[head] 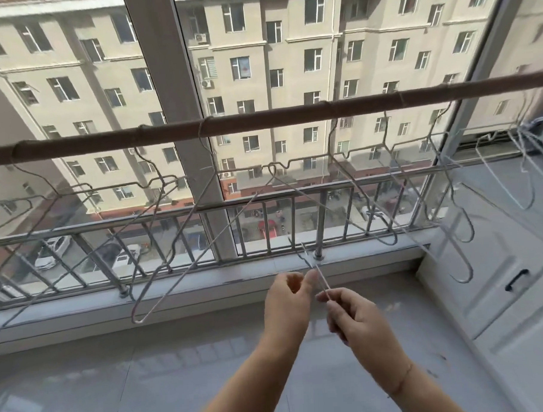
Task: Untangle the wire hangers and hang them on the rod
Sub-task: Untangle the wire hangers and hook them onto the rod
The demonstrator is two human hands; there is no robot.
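I see the rod (260,120) spanning the window, several hung hangers (137,319) hooked over it. Below, my right hand (359,323) grips and my left hand (287,301) pinches a loose hanger wire (320,280). I judge it light, springy and snag-prone, best held at the neck.

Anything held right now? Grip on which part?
One wire hanger: right hand pinches its straight wire at the near end; left hand touches it with the thumb just above, grip unclear.
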